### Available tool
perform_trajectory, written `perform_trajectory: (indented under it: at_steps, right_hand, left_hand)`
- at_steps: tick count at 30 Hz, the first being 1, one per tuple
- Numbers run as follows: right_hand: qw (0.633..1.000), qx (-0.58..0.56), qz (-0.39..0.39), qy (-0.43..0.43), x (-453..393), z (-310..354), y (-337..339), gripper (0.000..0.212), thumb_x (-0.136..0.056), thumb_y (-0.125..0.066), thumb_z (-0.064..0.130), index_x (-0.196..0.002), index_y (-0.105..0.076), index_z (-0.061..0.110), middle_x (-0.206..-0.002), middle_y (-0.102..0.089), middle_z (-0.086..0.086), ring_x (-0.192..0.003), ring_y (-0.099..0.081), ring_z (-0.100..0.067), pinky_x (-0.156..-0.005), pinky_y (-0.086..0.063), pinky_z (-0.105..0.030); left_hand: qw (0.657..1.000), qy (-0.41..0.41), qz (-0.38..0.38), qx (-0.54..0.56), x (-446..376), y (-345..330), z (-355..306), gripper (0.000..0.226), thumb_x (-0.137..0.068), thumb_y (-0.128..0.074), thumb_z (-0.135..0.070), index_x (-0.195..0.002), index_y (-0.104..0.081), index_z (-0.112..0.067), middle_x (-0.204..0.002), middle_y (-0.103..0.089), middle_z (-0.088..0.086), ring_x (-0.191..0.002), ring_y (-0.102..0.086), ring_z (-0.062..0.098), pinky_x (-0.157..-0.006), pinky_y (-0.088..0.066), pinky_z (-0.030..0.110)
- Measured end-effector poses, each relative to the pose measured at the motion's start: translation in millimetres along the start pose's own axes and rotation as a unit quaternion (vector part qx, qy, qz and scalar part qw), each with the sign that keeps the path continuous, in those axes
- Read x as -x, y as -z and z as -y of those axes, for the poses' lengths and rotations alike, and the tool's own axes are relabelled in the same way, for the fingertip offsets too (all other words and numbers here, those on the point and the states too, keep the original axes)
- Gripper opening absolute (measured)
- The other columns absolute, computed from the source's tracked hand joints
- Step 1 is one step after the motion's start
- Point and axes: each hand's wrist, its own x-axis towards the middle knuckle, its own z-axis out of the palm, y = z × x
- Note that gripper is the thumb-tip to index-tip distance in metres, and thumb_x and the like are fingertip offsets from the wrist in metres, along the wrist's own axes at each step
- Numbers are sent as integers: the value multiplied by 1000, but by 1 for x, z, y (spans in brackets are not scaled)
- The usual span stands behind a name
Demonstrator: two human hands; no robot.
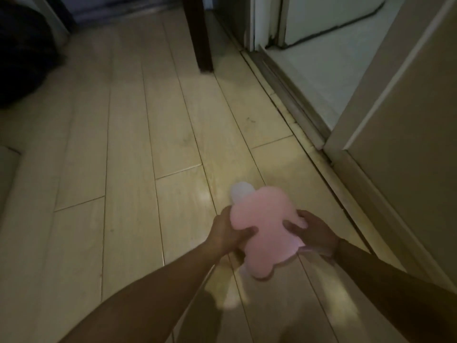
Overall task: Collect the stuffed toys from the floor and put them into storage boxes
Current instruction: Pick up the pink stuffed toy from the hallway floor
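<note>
A pink stuffed toy point(265, 226) with a white end at its far tip hangs above the wooden floor, low in the middle of the view. My left hand point(228, 231) grips its left side, thumb curled over the top. Its right side is held by my right hand point(312, 231), thumb pressed into the plush. Both forearms reach in from the bottom of the frame. No storage box is in view.
A dark furniture leg point(201, 33) stands on the pale plank floor point(123, 144) ahead. A doorway threshold point(291, 100) runs diagonally at the right, beside a beige door point(405, 144). A dark bulky shape point(22, 58) sits at the far left.
</note>
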Motion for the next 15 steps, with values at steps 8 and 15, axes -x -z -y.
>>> perform_trajectory:
  at_steps: [8, 15]
  right_hand:
    - [992, -26, 33, 121, 16, 62, 3, 89, -46, -82, 61, -122, -56, 22, -117, -64, -2, -99, -67, -19, -65, -60, -35]
    - [986, -4, 82, 143, 118, 205, -38, 85, -59, -72, 54, -133, -50, 18, -122, -61, -3, -104, -64, -22, -73, -61, -35]
  left_hand:
    - [992, -54, -93, 64, 15, 44, -39, 75, -61, -86, -42, -126, -48, -30, -115, -60, -11, -104, -60, 13, -82, -59, 40]
    - [972, -28, -186, 138, 146, 141, -126, 78, -46, -86, -48, -115, -52, -35, -114, -63, -11, -103, -63, 15, -84, -58, 47]
